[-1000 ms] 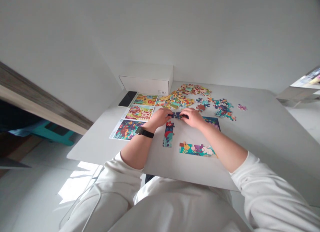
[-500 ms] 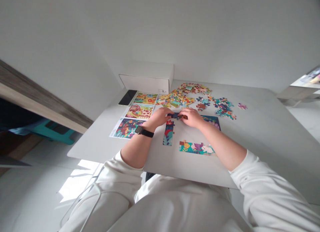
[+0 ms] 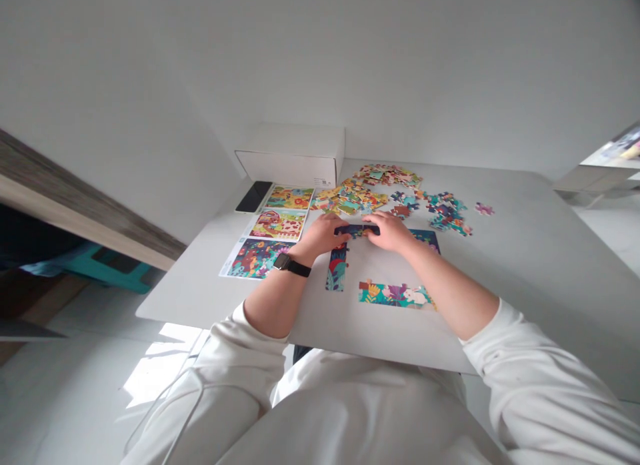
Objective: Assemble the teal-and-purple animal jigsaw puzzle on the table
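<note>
In the head view, the one container I can make out is a white box [image 3: 290, 159] at the back of the counter [image 3: 327, 315], between ten and eleven o'clock from my hands. It looks closed, so I cannot tell what it holds.

Between my two hands, at the middle of the counter, lies a dark-blue puzzle strip [image 3: 357, 231], a narrow band with small coloured specks along its near edge. My left hand [image 3: 323, 235] has its fingers pinched on the strip's nine o'clock end, and a black watch [image 3: 295, 265] circles that wrist. My right hand [image 3: 389, 231] has its fingers curled on the three o'clock end.

Taking that strip as the hub, an upright side strip [image 3: 336, 268] sits just below its left end at seven o'clock, red and teal with leaf shapes. At five o'clock lies a bottom strip [image 3: 395, 295] with flowers and a white animal, partly behind my right forearm. A dark corner section [image 3: 426, 238] shows at three o'clock beyond the right hand.

Loose pieces heap up farther out: a yellow pile [image 3: 353, 199] at twelve, a red-and-cream pile [image 3: 387, 175] at one, a teal pile [image 3: 447, 215] between two and three, with a single pink piece [image 3: 484, 209] beyond it. At nine lies the picture sheet [image 3: 277, 226], with a dark phone [image 3: 254, 196] nearer ten.
</note>
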`<state>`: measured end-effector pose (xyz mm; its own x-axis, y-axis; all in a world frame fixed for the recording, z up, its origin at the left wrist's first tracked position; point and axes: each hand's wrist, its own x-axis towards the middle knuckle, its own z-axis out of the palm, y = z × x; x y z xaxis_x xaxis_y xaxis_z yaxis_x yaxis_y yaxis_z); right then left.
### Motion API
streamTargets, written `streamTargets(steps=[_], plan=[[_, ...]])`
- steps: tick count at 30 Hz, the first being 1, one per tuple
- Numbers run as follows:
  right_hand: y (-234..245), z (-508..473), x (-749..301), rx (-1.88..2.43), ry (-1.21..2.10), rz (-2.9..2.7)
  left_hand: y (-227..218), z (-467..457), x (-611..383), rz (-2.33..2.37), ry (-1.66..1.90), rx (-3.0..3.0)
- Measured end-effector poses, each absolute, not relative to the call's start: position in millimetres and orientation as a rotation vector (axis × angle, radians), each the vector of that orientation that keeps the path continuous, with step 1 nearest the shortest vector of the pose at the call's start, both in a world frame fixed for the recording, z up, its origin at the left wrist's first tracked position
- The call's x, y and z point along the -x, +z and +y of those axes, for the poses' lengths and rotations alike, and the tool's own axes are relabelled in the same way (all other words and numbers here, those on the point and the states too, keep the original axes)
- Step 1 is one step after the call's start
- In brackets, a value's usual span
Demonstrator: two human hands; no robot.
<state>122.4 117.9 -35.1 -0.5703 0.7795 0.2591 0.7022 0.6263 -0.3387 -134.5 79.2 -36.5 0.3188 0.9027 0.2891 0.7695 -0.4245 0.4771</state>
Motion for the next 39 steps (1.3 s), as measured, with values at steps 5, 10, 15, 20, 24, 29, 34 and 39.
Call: streamTargets(steps=[5,10,15,20,24,29,34,39], plan=[[-35.2,119.0,-125.0,1.186,0.287,-2.511,-37.2,77.1,127.0,1.613,0.708,-2.352],[-36.2,119.7,-124.8,1.179,0.27,-2.523,-35.3,76.7,123.3,1.662,0.635,-2.389],[-34.3,118.5,-122.7,1.207,0.25,-2.538,-36.5,76.5,119.9,1.701,0.653,-2.385],[-32.6,117.6,-122.3,1.206,0.256,-2.547,-37.0,78.4,118.2,1.676,0.653,-2.399],[-35.3,119.0,-123.2,1.189,0.245,-2.537,-36.7,78.1,118.2,1.686,0.637,-2.398],[-37.8,121.0,-123.7,1.038,0.233,-2.537,-36.5,75.8,119.8,1.722,0.632,-2.397],[-33.4,119.1,-122.6,0.876,0.241,-2.629,-36.5,76.5,124.5,1.699,0.619,-2.415],[-30.8,118.3,-122.4,0.896,0.213,-2.7,-36.2,75.7,126.1,1.673,0.641,-2.406]])
